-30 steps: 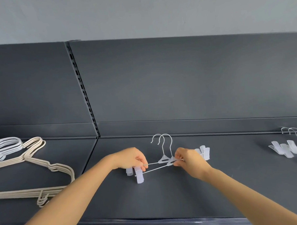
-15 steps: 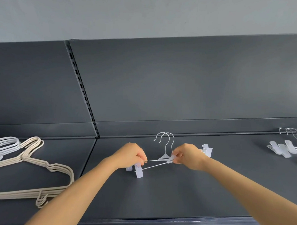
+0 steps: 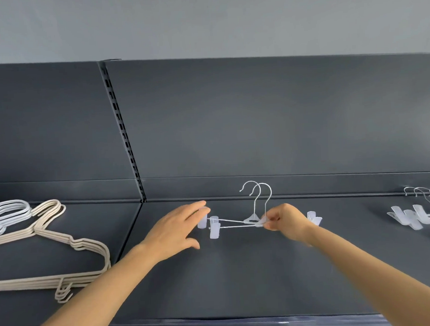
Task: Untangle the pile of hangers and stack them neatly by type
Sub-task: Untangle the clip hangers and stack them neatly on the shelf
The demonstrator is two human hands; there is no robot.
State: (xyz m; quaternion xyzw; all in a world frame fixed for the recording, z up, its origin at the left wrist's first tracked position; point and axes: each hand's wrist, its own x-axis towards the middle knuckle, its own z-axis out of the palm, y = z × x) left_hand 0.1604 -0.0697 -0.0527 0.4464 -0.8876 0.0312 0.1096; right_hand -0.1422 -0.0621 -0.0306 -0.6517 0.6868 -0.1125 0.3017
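Two clip hangers (image 3: 252, 218) lie crossed on the dark shelf (image 3: 238, 280), with their wire hooks pointing towards the back panel. The right hand (image 3: 286, 222) has its grip pinched on them at the middle, just under the hooks. The left hand (image 3: 174, 235) is at their left end with a slack grip, fingers straight and holding nothing. Its fingertips reach the outermost clip (image 3: 202, 221), though actual contact cannot be told. Well to the left of the clip hangers lies a stack of beige hangers (image 3: 72, 243), and beyond it, at the frame edge, some white hangers (image 3: 9, 213). Well to the right of the clip hangers lies another group of clipped hangers (image 3: 418, 215), partly cut off.
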